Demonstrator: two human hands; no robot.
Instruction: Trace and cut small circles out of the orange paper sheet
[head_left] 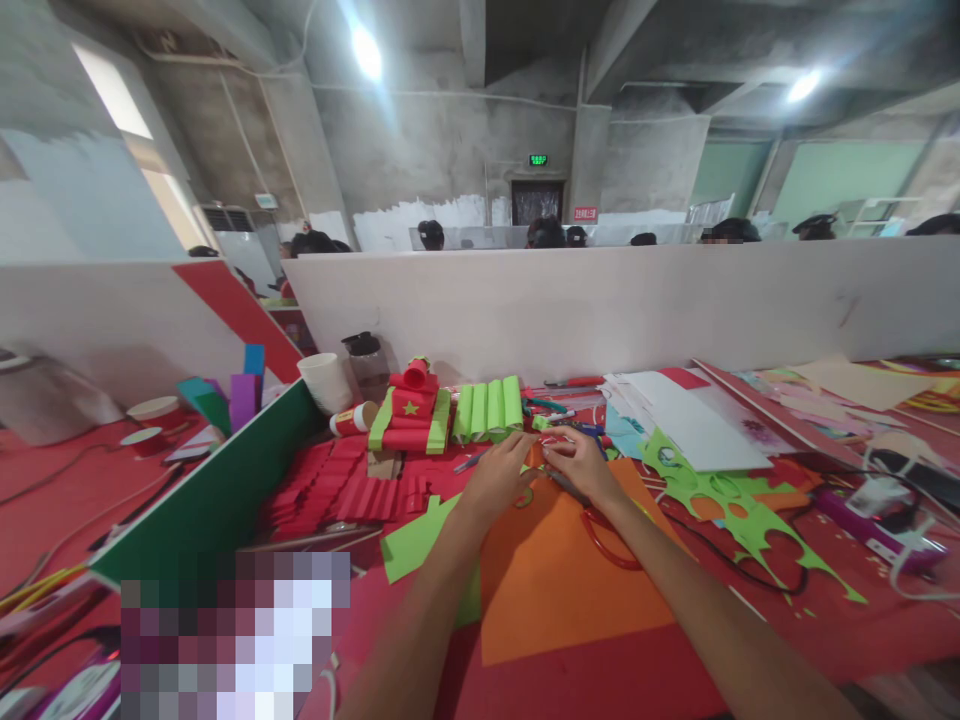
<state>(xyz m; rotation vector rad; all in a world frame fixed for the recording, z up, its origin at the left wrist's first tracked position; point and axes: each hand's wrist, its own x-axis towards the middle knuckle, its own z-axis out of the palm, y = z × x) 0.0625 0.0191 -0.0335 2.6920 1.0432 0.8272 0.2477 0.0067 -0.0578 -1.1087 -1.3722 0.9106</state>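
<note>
My left hand (499,473) and my right hand (581,460) meet above the far edge of an orange paper sheet (577,600). Between their closed fingertips is a small orange piece of paper (535,456); its exact shape is partly hidden by the fingers. Under my right wrist, scissors with red-orange loop handles (611,548) lie on the orange sheet. A little green paper ring (523,498) sits close to my left hand. Green paper (412,540) lies left of my left forearm.
Behind stand a red and green paper model with a star (410,408) and green paper rolls (487,408). Folded red strips (322,480) lie left, beside a green board (217,490). Cut-out green paper (735,510) and white sheets (697,415) are right. A white partition (600,310) closes the back.
</note>
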